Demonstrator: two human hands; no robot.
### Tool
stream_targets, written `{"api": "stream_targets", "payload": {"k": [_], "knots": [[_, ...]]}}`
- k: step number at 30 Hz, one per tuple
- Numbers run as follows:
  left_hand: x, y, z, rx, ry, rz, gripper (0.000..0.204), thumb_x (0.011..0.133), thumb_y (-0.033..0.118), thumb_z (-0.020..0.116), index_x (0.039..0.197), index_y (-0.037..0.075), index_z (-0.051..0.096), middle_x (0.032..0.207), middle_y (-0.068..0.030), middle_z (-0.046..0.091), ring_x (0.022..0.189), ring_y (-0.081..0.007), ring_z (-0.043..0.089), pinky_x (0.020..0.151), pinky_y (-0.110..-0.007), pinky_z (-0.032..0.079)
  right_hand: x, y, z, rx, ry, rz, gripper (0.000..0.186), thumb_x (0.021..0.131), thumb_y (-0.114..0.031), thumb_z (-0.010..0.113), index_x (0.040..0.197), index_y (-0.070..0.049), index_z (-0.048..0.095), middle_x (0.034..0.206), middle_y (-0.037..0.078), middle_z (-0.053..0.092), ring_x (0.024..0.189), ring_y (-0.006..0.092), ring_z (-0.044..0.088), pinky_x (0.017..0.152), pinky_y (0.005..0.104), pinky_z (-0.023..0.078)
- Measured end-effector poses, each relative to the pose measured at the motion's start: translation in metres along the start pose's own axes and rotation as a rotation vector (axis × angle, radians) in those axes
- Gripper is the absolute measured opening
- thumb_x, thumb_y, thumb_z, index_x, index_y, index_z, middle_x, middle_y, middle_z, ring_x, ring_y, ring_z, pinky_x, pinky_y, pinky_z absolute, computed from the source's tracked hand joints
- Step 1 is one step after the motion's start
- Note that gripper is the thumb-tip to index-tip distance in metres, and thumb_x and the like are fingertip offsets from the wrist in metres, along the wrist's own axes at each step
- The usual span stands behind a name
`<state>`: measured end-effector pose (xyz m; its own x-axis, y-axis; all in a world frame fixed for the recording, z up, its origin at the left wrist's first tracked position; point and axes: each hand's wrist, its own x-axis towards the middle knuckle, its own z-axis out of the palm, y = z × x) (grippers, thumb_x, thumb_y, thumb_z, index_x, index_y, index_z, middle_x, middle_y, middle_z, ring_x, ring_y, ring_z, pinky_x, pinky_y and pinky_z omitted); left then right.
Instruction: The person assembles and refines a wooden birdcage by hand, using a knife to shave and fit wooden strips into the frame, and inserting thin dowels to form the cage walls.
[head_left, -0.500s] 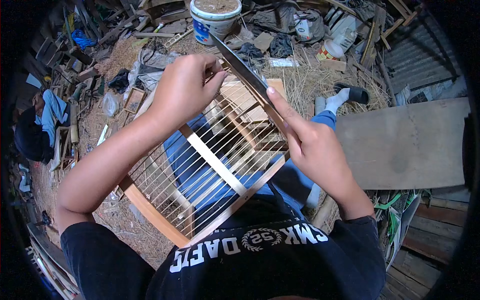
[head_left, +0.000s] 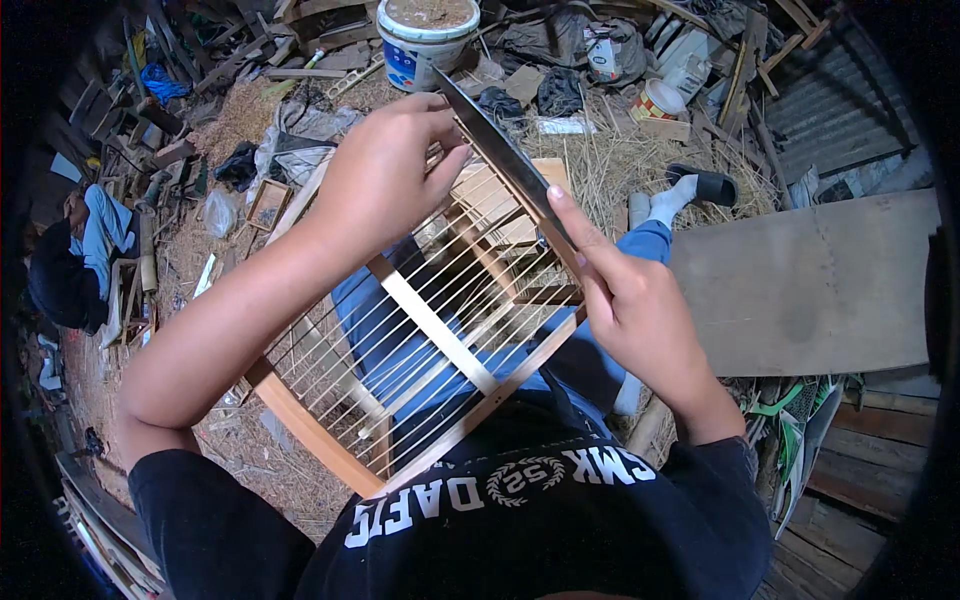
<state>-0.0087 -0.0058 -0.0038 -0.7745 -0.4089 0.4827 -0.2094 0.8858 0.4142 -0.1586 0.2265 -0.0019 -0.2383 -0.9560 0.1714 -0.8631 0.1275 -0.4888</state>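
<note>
A wooden cage-like frame point(head_left: 432, 327) with thin parallel rods and a pale crossbar lies tilted across my lap. My left hand point(head_left: 390, 175) is curled round the upper end of the frame, near its right rail, with the fingertips partly hidden. A long dark blade point(head_left: 490, 130) lies along that rail, its tip pointing away from me. My right hand point(head_left: 628, 300) grips the near end of the blade, index finger stretched along it; the handle is hidden in the hand.
A wooden box point(head_left: 535, 170) stands beyond the frame. A white bucket point(head_left: 425, 45) and scrap are at the back. A board point(head_left: 800, 290) lies at the right. Another person point(head_left: 75, 255) sits at the far left. My slippered foot point(head_left: 712, 188) is at upper right.
The blade has shifted slightly to the right, with my right fingertip a little lower. My left hand has moved a little up and to the right along the frame.
</note>
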Motion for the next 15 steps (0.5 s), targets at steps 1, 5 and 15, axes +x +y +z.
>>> {"api": "stream_targets", "payload": {"k": [1, 5, 15], "knots": [[0.0007, 0.0044, -0.0032, 0.062, -0.048, 0.001, 0.016, 0.089, 0.013, 0.071, 0.094, -0.003, 0.073, 0.114, -0.0207, 0.07, 0.098, -0.0399, 0.069, 0.087, -0.046, 0.055, 0.0005, -0.0005, -0.0007, 0.019, -0.004, 0.004, 0.072, 0.094, -0.004, 0.06, 0.159, -0.028, 0.039, 0.067, 0.023, 0.063, 0.061, 0.0398, 0.067, 0.06, 0.0513, 0.052], [0.0001, 0.0021, 0.0031, 0.156, -0.019, 0.057, 0.017, 0.091, 0.014, 0.071, 0.098, -0.002, 0.074, 0.107, -0.021, 0.068, 0.1, -0.0402, 0.066, 0.09, -0.045, 0.053, 0.0002, -0.0028, -0.0019, 0.022, -0.004, 0.014, 0.072, 0.094, -0.003, 0.059, 0.159, -0.028, 0.039, 0.068, 0.023, 0.064, 0.061, 0.0397, 0.067, 0.06, 0.0509, 0.052], [0.0033, 0.0006, 0.0016, 0.168, -0.04, 0.014, 0.02, 0.09, 0.019, 0.074, 0.089, -0.001, 0.072, 0.08, -0.0161, 0.056, 0.086, -0.0348, 0.058, 0.078, -0.045, 0.046, 0.0002, -0.0014, -0.0017, 0.048, 0.014, -0.011, 0.072, 0.095, -0.003, 0.058, 0.16, -0.028, 0.039, 0.069, 0.022, 0.064, 0.062, 0.039, 0.067, 0.06, 0.0492, 0.052]]}}
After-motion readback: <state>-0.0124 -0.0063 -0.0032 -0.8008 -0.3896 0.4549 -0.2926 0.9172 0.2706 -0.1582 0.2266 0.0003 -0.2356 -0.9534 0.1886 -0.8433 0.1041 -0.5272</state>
